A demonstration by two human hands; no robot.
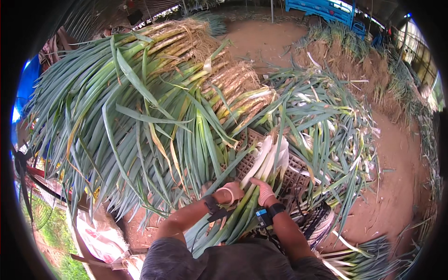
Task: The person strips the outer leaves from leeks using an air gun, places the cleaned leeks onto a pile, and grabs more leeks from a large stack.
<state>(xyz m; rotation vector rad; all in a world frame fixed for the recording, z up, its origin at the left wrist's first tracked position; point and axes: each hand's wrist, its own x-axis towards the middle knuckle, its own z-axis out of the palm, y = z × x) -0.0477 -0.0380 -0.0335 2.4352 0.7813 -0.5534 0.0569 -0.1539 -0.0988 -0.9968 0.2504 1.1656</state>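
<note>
Several green onion stalks (260, 168) with white lower stems lie lengthwise before my body, their leaves running back towards my lap. My left hand (231, 193), in a light glove with bare fingertips, is closed at the left side of these stalks. On their right side, my right hand (262, 190), gloved likewise, presses its thumb and fingers against the stems. Below the stalks' white ends sits a brown plastic crate (297, 171) with a lattice surface. A large heap of untrimmed green onions (140, 115), roots pointing away, fills the left.
Loose leaves and peelings (336, 129) are piled at the right. Bundled onions with roots (350, 66) line the far right ground. Peeled green onions (364, 260) lie at the lower right. A fan (22, 175) stands at the left edge, and a blue metal frame (320, 10) at the back.
</note>
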